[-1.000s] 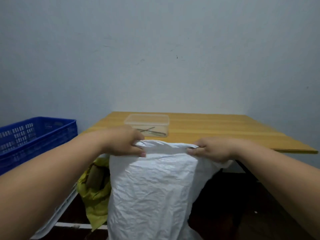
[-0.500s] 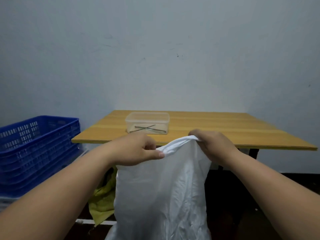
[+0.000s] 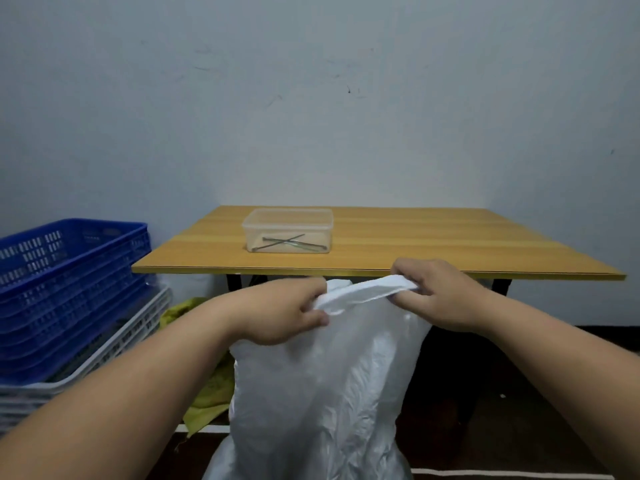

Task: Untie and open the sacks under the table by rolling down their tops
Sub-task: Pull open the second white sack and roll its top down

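Observation:
A white woven sack (image 3: pixel 322 393) stands upright on the floor in front of the wooden table (image 3: pixel 398 251). Its top edge is bunched into a thick folded band stretched between my hands. My left hand (image 3: pixel 287 313) grips the left end of that band. My right hand (image 3: pixel 436 292) grips the right end, a little higher. A yellow-green sack (image 3: pixel 207 396) lies behind the white one, low at the left, mostly hidden by my left forearm and the white sack.
A clear plastic box (image 3: pixel 287 233) with thin metal pieces stands on the table. A blue crate (image 3: pixel 65 282) sits on stacked white crates (image 3: pixel 114 344) at the left. Black table legs (image 3: pixel 500 289) and dark floor lie at the right.
The view has pulled back and the table sits higher in frame. The sack's top has gone from a flat wide edge to a narrow bunched band, and my hands have turned inward on it.

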